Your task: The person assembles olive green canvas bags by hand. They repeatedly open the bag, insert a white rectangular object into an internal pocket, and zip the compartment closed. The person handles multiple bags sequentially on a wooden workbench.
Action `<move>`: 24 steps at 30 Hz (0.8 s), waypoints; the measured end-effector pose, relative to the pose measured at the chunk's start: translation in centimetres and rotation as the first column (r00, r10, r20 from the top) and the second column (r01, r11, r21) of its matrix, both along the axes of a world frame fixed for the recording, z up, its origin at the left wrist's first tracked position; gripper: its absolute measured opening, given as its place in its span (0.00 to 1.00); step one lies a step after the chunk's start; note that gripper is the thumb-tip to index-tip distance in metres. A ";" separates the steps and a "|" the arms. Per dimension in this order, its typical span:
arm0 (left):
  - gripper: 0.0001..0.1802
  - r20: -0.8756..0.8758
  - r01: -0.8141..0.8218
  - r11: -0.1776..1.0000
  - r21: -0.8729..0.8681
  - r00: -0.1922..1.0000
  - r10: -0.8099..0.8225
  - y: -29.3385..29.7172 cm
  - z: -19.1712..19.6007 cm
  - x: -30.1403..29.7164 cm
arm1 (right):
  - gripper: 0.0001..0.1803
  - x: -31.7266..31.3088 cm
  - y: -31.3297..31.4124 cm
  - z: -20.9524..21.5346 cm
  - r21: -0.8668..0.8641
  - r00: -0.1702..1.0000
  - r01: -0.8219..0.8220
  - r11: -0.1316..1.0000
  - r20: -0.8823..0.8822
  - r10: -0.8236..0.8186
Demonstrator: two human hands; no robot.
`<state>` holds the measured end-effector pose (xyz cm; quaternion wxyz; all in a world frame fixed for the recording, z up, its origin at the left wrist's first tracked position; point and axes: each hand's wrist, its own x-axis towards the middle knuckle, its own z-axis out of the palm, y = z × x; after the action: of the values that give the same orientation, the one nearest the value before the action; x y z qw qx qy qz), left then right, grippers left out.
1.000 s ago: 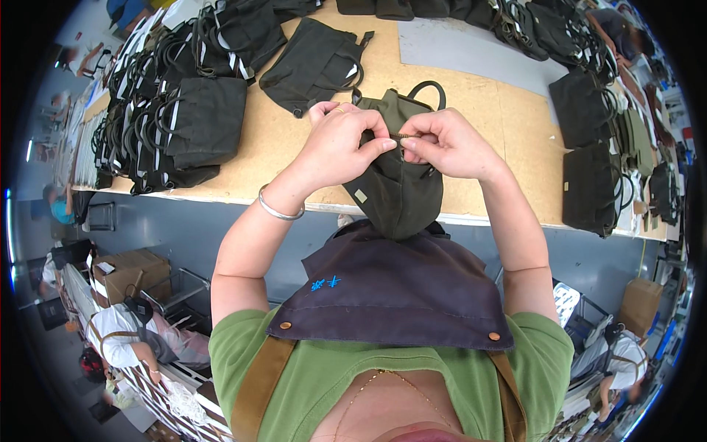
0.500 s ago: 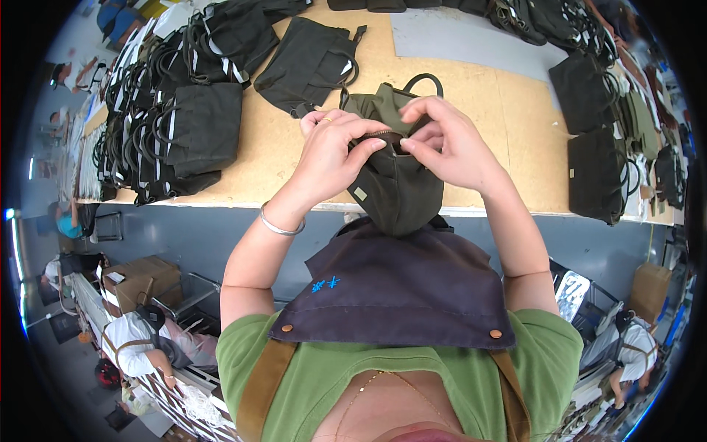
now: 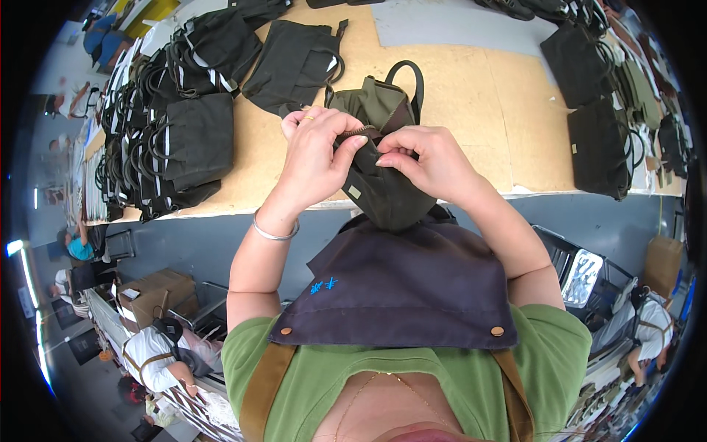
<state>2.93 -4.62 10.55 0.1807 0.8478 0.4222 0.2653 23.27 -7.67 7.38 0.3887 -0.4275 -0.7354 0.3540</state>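
Head view: bag (image 3: 390, 193), tan table (image 3: 471, 96), grey floor (image 3: 180, 247)

A tan surface (image 3: 475, 110) carried a grey sheet (image 3: 456, 29) toward its far side, piled dark bags (image 3: 199, 136) at left, one flat dark bag (image 3: 291, 66) just beside them, and more bags (image 3: 605, 151) at right.

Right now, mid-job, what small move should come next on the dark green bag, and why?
Probably ease the right grip gently away from the left grip, spreading the top of the dark green bag: the left pinches the toothed zipper edge, while the right seems to pinch fabric close beside it, which looks folded.
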 end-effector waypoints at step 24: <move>0.03 -0.016 0.045 0.997 -0.069 0.999 -0.046 0.0 -0.1 -0.2 | 0.09 0.1 0.3 0.4 0.014 0.995 -0.082 0.997 0.061 0.081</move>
<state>2.70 -4.58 10.46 0.2119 0.8527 0.4131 0.2393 23.34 -7.37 7.81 0.3549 -0.4045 -0.7666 0.3503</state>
